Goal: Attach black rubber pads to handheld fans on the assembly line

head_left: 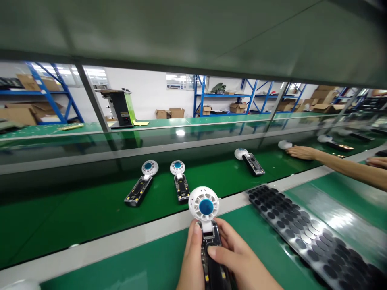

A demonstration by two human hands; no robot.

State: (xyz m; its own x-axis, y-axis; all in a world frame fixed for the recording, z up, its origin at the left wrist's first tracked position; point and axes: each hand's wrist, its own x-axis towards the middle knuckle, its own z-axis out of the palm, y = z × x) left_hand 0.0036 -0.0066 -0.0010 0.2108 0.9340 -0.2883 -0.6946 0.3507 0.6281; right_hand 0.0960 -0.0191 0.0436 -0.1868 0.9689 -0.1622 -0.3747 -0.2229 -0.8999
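Observation:
Near the front edge of the bench, my left hand and my right hand together grip a handheld device. This device has a round white slotted head with a blue disc at its centre, above a black body with an exposed circuit board. My left fingers wrap its left side, the thumb beside the neck. My right thumb presses on the front of the body, at a dark round spot. To the right lies a clear sheet of black round stickers. The device's lower end runs out of view.
Similar devices lie on the green conveyor belt: one at left, another beside it, a third farther right. A co-worker's hand touches a white-headed unit. A metal shelf hangs overhead. A black-and-green machine stands behind.

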